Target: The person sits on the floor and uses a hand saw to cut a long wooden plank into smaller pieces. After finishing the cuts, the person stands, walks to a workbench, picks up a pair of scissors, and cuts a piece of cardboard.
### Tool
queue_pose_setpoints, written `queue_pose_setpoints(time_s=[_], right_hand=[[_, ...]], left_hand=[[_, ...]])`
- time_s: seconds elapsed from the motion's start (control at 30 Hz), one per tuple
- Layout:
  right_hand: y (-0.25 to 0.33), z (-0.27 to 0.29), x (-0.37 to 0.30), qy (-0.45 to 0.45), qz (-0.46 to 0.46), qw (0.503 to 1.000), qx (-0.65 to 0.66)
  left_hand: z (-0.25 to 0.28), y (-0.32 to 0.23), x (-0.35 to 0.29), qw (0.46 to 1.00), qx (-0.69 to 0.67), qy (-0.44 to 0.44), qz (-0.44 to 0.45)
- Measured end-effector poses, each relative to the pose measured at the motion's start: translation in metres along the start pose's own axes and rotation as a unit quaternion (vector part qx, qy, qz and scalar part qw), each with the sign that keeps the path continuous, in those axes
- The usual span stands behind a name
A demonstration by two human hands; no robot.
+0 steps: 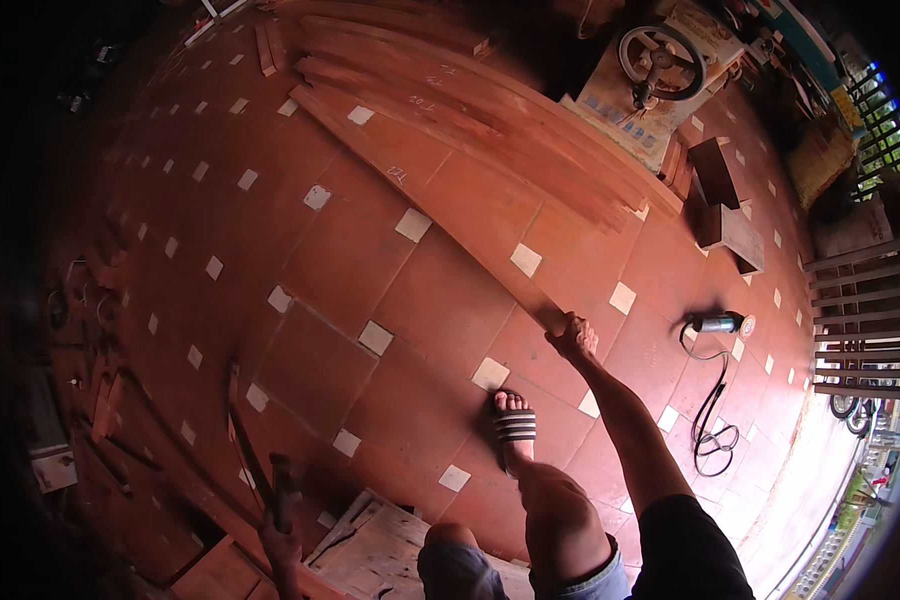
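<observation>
A long, narrow reddish wooden plank (440,220) slants across the tiled floor from the far left towards me. Its near end is in my right hand (575,338), with the fingers wrapped round it. At the lower left, in deep shadow, my left hand (282,535) is closed near a dark, upright shape (283,480) that I cannot make out. Beside it a thin strip of wood (234,405) stands up at a slant.
Several wide planks (450,95) lie at the back beside a machine with a handwheel (661,62). An angle grinder (720,323) with a looped cord (708,425) rests at right, below open wooden boxes (735,238). A rough wooden panel (375,550) is near my knees; wood pieces (105,400) clutter the left.
</observation>
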State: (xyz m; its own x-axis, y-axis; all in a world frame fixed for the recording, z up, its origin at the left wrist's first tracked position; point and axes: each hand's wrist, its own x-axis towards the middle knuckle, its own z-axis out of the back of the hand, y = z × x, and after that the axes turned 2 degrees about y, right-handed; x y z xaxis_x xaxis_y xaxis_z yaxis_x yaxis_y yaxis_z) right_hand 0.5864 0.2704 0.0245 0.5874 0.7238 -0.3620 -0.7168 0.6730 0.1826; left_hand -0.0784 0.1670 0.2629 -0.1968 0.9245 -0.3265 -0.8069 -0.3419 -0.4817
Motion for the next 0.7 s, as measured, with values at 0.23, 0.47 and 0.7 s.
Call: queue_pose_setpoints(time_s=[0.23, 0.47, 0.7], right_hand=[[0.010, 0.103, 0.093, -0.156, 0.028, 0.986, 0.044], [0.102, 0.202, -0.053, 0.190, 0.139, 0.945, 0.227], [0.302, 0.321, -0.192, 0.516, 0.154, 0.739, 0.405]], left_hand=[[0.035, -0.113, 0.035, 0.999, 0.003, -0.013, 0.047], [0.079, -0.246, 0.044, 0.990, 0.071, 0.115, 0.036], [0.116, -0.372, 0.107, 0.980, 0.104, 0.154, -0.074]])
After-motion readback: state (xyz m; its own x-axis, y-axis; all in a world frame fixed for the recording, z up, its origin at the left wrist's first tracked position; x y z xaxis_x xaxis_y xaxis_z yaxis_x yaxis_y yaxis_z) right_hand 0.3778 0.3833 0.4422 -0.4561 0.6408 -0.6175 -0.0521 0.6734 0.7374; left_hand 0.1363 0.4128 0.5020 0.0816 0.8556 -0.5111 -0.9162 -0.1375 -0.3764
